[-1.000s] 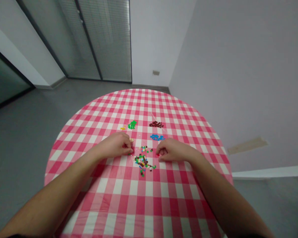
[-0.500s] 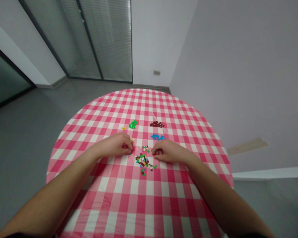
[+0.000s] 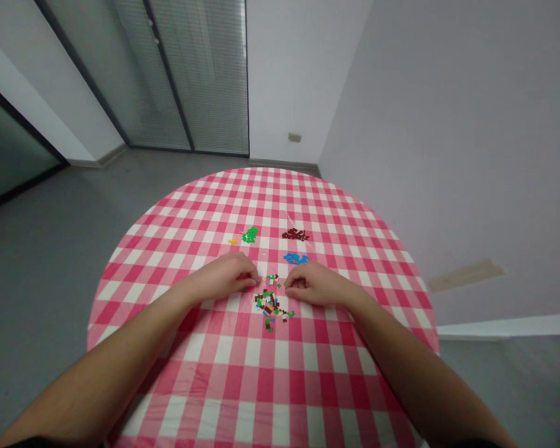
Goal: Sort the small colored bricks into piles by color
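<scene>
A mixed pile of tiny coloured pieces (image 3: 267,303), which look like toy building bricks, lies between my hands on the checked tablecloth. My left hand (image 3: 231,274) is at its left, fingertips pinched together by the small upper cluster (image 3: 272,280). On the other side, my right hand (image 3: 316,284) rests with curled fingers, thumb and index close together. Whatever either hand may hold is too small or hidden to make out. Just beyond the right hand sits a group of blue pieces (image 3: 295,258).
Farther back lie green pieces (image 3: 250,234), a few yellow pieces (image 3: 233,241) and a dark brown heap (image 3: 295,234). The round table (image 3: 270,386) wears a red-and-white checked cloth. A wall (image 3: 471,155) stands to the right, glass partitions (image 3: 205,81) behind.
My left hand has shifted right, toward the small upper cluster. Cream pieces seen beside its fingers before are now hidden behind it. My right hand has stayed nearly still.
</scene>
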`<act>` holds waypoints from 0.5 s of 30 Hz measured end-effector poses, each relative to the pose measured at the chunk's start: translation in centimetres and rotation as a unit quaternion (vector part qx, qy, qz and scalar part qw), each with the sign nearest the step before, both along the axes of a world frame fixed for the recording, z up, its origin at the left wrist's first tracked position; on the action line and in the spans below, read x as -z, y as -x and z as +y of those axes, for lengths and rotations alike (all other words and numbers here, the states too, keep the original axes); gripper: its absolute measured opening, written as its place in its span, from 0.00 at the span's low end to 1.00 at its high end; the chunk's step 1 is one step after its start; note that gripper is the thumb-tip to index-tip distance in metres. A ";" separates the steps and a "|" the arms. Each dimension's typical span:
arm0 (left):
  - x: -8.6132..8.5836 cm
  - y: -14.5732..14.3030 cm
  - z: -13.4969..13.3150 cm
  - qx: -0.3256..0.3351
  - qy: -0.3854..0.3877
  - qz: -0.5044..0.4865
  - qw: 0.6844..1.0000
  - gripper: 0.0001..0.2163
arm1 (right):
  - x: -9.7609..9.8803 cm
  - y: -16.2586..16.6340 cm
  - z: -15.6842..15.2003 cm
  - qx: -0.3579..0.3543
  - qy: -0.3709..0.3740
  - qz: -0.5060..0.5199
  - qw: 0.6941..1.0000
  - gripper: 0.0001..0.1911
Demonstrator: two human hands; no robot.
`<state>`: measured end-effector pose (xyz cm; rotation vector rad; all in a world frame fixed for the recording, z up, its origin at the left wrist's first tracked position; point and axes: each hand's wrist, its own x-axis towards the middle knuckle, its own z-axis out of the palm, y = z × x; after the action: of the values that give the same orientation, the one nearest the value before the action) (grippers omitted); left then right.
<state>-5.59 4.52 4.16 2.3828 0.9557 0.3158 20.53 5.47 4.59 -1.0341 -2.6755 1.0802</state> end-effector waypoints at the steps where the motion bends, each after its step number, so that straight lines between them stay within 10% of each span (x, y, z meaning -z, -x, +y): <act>1: 0.1 0.1 0.1 -0.018 -0.003 0.002 1.000 0.08 | 0.0 0.0 0.0 0.000 0.002 -0.002 1.000 0.06; 15: 0.5 0.1 0.5 -0.113 -0.043 -0.032 0.992 0.05 | -0.5 0.9 -1.9 -0.113 0.010 -0.018 0.993 0.06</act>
<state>-5.72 5.00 3.69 2.3290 1.2057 0.5247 19.60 3.54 5.05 -0.7739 -2.8706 1.1354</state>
